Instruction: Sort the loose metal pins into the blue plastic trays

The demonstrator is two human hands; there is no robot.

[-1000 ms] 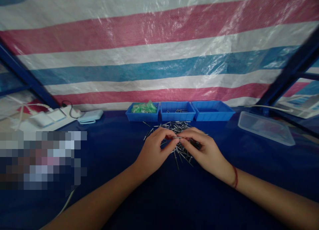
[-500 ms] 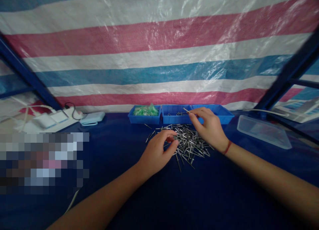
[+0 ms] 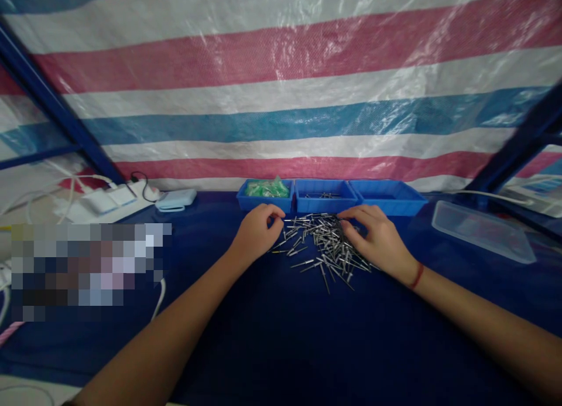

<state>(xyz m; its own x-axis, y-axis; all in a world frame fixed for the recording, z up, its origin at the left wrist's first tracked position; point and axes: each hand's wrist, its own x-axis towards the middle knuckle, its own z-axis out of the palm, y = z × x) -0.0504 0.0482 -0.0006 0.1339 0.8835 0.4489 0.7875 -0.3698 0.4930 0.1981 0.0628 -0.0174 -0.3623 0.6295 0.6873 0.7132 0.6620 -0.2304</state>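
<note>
Pins [image 3: 332,240] are piled near tray edges [image 3: 324,205].
Left hand [image 3: 256,232], right hand [image 3: 378,240]: grip can't be told; wide counter [image 3: 327,347] is seen nearer.

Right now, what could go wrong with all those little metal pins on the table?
The pins lie loose and crisscrossed, so the right hand, at their far right side, could scatter some. The left hand, close to outlying ones, might nudge one farther away.

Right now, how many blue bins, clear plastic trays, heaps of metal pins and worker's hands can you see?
Blue bins: 3
Clear plastic tray: 1
Heap of metal pins: 1 (overlapping pins can't be counted)
Worker's hands: 2
Total: 7
</note>
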